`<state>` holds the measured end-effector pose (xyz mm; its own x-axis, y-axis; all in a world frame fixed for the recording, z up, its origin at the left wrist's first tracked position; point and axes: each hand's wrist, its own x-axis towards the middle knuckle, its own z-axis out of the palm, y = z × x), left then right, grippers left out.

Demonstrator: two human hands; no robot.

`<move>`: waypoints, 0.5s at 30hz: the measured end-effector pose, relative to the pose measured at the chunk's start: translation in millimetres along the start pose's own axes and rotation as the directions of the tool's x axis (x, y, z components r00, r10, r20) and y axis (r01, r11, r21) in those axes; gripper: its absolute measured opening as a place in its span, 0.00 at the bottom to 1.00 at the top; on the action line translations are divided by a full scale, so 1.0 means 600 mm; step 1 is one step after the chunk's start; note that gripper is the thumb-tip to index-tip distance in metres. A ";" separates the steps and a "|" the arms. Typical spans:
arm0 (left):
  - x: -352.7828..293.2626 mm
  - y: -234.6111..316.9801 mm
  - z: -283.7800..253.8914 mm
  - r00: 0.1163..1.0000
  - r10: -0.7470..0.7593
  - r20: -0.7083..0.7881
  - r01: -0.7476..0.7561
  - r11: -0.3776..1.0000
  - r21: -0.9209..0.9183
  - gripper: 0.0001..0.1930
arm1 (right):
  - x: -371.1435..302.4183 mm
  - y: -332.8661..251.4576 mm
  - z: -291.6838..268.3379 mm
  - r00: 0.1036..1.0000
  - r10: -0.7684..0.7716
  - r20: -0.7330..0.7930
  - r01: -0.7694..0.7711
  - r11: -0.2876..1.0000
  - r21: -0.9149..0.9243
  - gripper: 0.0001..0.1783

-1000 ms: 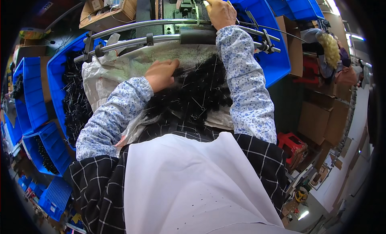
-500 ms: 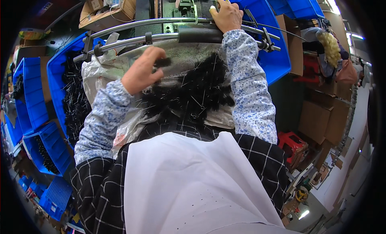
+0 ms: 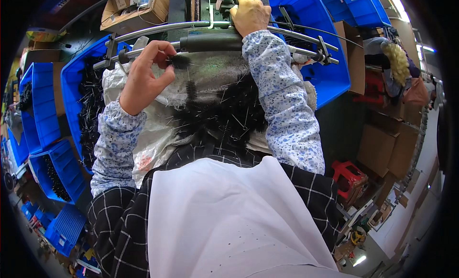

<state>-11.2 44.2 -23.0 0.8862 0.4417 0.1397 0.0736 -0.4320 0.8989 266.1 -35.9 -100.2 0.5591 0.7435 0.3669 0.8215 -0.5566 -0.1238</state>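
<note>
My left hand [image 3: 143,77] is raised over the left part of a whitish cloth sack on my lap. Its thumb and fingers pinch a small black bristle brush [image 3: 180,62]. Farther ahead, my right hand [image 3: 250,15] is closed at the machine [image 3: 221,11], its fingertips against the metal parts; what they grip is hidden. A loose pile of black wire-stemmed brushes [image 3: 222,108] covers the sack between my forearms, thin stems sticking out. One separate brush [image 3: 191,90] lies on the cloth below the left hand.
Metal rails [image 3: 162,28] with a dark padded sleeve [image 3: 210,43] cross in front of the machine. A blue bin [image 3: 71,94] full of brushes stands left; another blue bin [image 3: 334,82] stands right. A cardboard box [image 3: 134,15] sits at the far left, a red stool [image 3: 348,177] lower right.
My left hand has moved left and slightly forward with the brush, away from the pile. My right hand has shifted left along the machine, its forearm swinging inward.
</note>
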 end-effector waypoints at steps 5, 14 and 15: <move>0.000 -0.002 -0.005 1.000 0.018 -0.010 -0.018 1.000 0.017 0.15 | -0.008 0.042 -0.016 0.997 0.022 -0.069 -0.024 1.000 -0.019 0.21; 0.015 -0.007 -0.011 0.997 0.048 -0.067 -0.054 0.995 -0.089 0.15 | 0.018 0.178 -0.045 0.988 0.096 0.123 -0.103 0.993 0.058 0.18; 0.021 -0.002 -0.008 0.995 0.077 -0.062 -0.082 0.993 -0.085 0.14 | 0.022 0.176 -0.038 0.994 0.087 0.061 -0.093 0.991 0.092 0.15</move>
<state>-2.1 54.1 -20.6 0.8592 0.4551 0.2337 -0.0382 -0.3986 0.9163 358.0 -93.3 -87.6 0.6344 0.7132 0.2981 0.7730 -0.5866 -0.2416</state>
